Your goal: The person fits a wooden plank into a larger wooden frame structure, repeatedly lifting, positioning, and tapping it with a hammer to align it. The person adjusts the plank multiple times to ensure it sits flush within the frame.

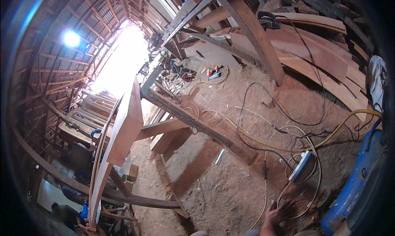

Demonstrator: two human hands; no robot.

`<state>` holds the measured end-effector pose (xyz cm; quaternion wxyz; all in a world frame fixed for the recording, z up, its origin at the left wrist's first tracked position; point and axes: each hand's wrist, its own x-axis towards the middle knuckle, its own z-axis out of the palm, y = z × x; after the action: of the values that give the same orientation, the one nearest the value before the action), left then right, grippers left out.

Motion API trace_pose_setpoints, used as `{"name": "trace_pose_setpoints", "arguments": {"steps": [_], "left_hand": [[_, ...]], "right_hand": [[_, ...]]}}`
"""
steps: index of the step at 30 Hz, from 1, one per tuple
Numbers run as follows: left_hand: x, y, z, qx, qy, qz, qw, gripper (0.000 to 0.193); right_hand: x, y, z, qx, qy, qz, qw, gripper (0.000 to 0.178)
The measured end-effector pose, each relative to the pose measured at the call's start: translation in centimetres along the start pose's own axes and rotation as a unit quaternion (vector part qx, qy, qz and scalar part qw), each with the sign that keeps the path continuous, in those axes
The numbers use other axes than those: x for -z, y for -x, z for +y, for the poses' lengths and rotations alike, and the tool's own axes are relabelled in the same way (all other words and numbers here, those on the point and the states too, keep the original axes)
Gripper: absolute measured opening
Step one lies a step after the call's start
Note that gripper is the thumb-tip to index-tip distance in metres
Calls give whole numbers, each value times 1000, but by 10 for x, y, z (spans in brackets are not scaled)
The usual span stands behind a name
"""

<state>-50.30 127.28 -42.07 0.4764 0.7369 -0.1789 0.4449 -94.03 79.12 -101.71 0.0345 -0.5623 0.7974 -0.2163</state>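
Observation:
A long, pale wooden beam (124, 134) slants from the lower left up toward the bright opening, lying across a rough timber trestle (193, 120). At its near end, low at the left rim, my left hand (94, 230) is closed around the wood; part of it is cut off by the picture's edge. My right hand (279, 213) is held low at the bottom right with its fingers spread and nothing in it. Beyond that hand lie a looped pale cable (319, 170) and a white-and-blue power strip (300, 167) on the dusty ground.
A blue metal tank (354, 176) stands at the right. Black cord (242, 108) and yellow hose (263, 144) cross the floor. Curved planks (321, 65) are piled at the upper right, near a sawdust-covered wooden frame (257, 36). Another person (66, 214) is at the lower left.

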Motion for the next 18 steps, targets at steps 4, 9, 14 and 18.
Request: {"name": "trace_pose_setpoints", "arguments": {"steps": [4, 9, 14, 18], "left_hand": [[-11, -3, 4, 4, 55, -1, 998, 58], [-22, -12, 0, 2, 94, -13, 995, 61], [-21, -4, -3, -3, 136, -16, 991, 65], [-2, 1, -17, -23, 187, -25, 982, 69]], "right_hand": [[5, -3, -3, 1, -10, -3, 1000, 93], [6, -2, -2, -36, 64, -113, 991, 94], [-10, 4, 1, 48, -9, 52, 997, 96], [-15, 7, -1, 19, -8, -1, 1000, 94]]}}
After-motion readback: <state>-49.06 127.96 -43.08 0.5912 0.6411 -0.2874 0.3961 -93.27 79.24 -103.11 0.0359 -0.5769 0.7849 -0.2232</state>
